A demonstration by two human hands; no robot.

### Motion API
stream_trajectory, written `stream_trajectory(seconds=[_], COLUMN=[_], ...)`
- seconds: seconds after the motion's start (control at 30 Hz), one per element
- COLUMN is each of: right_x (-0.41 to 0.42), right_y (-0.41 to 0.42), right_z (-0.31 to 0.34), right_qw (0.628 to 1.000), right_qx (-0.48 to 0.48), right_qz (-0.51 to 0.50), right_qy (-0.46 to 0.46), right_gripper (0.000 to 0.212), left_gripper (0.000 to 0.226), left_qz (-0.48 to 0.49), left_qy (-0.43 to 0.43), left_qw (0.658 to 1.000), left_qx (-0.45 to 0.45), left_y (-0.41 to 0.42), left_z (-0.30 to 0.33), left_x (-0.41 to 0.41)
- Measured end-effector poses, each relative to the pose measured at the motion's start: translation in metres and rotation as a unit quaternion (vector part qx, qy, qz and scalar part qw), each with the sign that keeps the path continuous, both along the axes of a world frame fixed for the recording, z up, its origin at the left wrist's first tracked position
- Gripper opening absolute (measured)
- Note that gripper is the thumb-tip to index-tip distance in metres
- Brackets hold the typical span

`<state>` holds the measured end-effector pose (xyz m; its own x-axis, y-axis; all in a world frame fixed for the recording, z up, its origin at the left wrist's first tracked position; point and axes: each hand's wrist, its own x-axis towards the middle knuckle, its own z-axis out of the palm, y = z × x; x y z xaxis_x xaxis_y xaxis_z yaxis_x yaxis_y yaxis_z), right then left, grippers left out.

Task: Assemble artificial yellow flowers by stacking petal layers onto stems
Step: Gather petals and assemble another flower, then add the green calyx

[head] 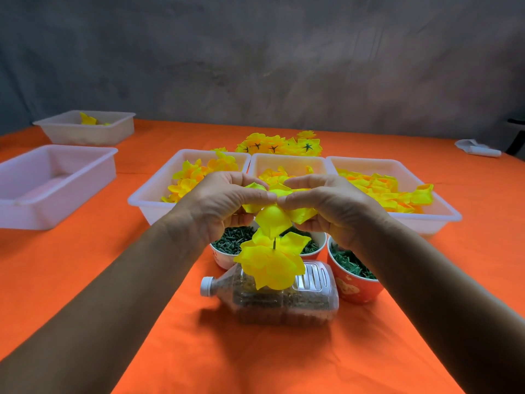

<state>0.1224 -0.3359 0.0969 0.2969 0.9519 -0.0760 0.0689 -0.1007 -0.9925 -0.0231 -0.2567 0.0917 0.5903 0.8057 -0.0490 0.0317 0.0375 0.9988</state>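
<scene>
Head view: thin, crinkled yellow fabric petal layers [274, 220] sit on a slim green stem [274, 243], raised above a clear ribbed plastic bottle [287, 297] lying on its side. Left hand [227, 203] and right hand [326, 206] meet above the bottle, fingers curled, thumbs and fingertips pinching the top layers. More loose petal layers hang lower on the stem, below both grips.

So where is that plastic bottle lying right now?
In the head view the plastic bottle lies on its side on the orange tablecloth, centre front, just before the cups of green parts, beneath the half-built flower.
</scene>
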Motion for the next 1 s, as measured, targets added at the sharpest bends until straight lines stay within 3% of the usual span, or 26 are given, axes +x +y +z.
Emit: stream_trajectory(seconds=[0.2,0.73,1.0], right_x=[-0.002,-0.001,0.0], right_y=[-0.001,-0.003,-0.004], right_z=[-0.003,-0.017,-0.022], right_qw=[1.0,0.997,0.982], right_qx=[-0.017,-0.047,-0.108], right_qz=[-0.002,-0.002,0.007], right_qy=[-0.016,0.056,0.158], right_gripper=[0.031,0.028,0.022], left_gripper=[0.017,0.02,0.02], left_qz=[-0.013,-0.037,-0.056], left_qy=[0.029,0.042,0.043], left_qw=[0.999,0.997,0.995], left_qx=[-0.026,-0.051,-0.069], left_y=[0.001,0.004,0.005], left_z=[-0.005,-0.016,-0.017], left_x=[0.0,-0.003,-0.002])
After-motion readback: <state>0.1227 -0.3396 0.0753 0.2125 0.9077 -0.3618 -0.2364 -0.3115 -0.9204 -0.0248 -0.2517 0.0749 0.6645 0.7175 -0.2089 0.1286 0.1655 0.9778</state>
